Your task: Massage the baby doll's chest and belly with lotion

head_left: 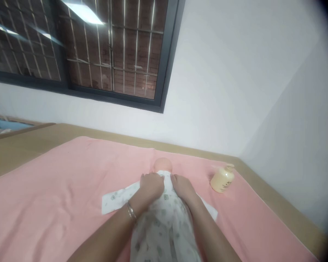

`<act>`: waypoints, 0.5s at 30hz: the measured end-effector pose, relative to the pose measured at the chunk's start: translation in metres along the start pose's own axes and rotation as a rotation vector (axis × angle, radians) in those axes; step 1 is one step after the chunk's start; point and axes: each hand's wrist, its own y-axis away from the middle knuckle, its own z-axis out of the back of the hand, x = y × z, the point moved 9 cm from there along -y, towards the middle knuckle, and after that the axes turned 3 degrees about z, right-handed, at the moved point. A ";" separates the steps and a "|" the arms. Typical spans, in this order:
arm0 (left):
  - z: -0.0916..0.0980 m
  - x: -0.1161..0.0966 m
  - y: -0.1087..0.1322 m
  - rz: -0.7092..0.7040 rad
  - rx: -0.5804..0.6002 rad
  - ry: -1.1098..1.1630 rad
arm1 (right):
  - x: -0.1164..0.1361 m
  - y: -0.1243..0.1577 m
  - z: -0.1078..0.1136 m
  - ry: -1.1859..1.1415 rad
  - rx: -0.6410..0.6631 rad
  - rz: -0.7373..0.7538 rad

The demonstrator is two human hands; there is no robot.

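On the pink sheet lies what looks like a baby doll, of which only the smooth, bald head [163, 165] shows, pointing to the wall. A white baby garment [166, 218] with small grey-green prints covers its body, sleeves spread to both sides. My left hand [152, 185], a bracelet on its wrist, is closed on the garment just below the head, at the left shoulder area. Opposite it, my right hand [183, 187] has its fingers curled on the cloth by the right shoulder. Both fingertips are partly hidden. The doll's limbs are out of sight.
A cream pump bottle [222, 179] stands to the right of the doll. The pink sheet [43, 203] covers a wooden surface [68, 129] that meets a white wall [221, 80]. Above is a barred window [112, 51]. Blue cloth [8, 124] shows at far left.
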 end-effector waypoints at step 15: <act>0.004 -0.002 0.008 0.013 0.018 -0.012 | 0.005 0.003 0.001 -0.015 -0.021 0.008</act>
